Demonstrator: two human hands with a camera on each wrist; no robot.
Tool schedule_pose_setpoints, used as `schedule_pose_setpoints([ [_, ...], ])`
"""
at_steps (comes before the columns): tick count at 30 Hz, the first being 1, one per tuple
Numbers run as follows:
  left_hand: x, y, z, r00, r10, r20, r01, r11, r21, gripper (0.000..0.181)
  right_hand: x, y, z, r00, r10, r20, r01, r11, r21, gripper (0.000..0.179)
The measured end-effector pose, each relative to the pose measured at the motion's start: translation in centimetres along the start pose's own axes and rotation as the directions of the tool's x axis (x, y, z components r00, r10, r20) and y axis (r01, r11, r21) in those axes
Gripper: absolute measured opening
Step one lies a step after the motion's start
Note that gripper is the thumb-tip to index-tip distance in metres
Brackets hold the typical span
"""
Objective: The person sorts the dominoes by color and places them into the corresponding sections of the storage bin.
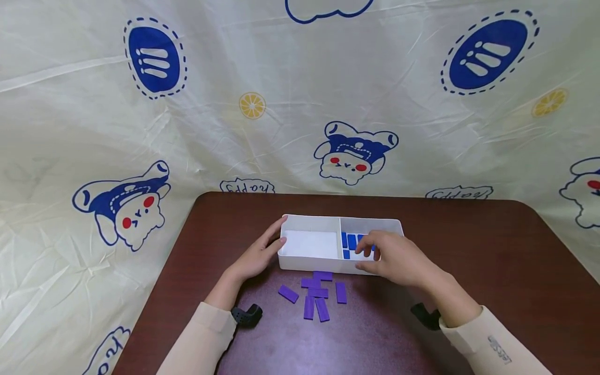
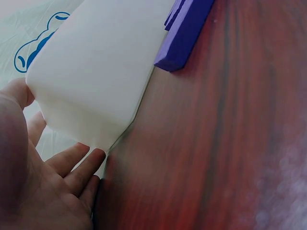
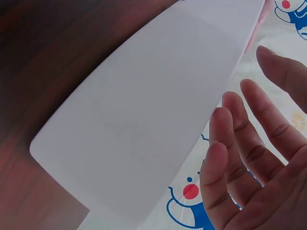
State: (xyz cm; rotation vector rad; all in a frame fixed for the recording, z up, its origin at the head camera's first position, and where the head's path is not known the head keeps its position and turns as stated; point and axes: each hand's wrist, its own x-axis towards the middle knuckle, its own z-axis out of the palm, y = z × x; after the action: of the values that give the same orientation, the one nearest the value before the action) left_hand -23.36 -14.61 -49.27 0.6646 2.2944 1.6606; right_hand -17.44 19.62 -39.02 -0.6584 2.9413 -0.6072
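A white box (image 1: 307, 264) with two compartments lies lengthwise across the table. My left hand (image 1: 257, 256) rests against its left end, thumb at the rim and the other fingers fairly straight along the side (image 2: 79, 112). Over the right compartment hovers my right hand (image 1: 405, 259), its fingers loosely bent and apart, with nothing between them. Several blue blocks (image 1: 351, 241) lie in that compartment, some hidden behind the right hand. The left compartment's white floor (image 1: 311, 245) is bare. In the right wrist view, the fingers (image 3: 237, 115) overlap the box's upper edge.
Several flat purple blocks (image 1: 340, 292) lie loosely in front of the box, a few overlapping. The dark brown table (image 1: 492, 260) ends in a rounded back edge against a printed white sheet (image 1: 281, 151). Black bands (image 1: 248, 316) circle both wrists.
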Motion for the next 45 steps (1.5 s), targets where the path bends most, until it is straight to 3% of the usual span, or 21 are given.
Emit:
schedule_pose_setpoints([
  [8,0.0,0.0,0.0,1.0,-0.003,0.003,0.003,1.0,0.0,0.06,-0.8,-0.4,0.5,0.998,-0.03,-0.047,0.029,0.999,-0.019,0.023],
  [33,0.0,0.1,-0.2,1.0,-0.022,-0.001,0.022,1.0,0.004,0.06,-1.7,-1.5,4.3,0.996,-0.067,0.061,0.065,0.997,0.04,0.027],
  [45,0.0,0.0,-0.2,1.0,-0.008,0.01,0.008,1.0,-0.007,0.061,-1.6,-1.5,5.8,0.992,-0.118,0.043,0.119,0.992,-0.033,0.035],
])
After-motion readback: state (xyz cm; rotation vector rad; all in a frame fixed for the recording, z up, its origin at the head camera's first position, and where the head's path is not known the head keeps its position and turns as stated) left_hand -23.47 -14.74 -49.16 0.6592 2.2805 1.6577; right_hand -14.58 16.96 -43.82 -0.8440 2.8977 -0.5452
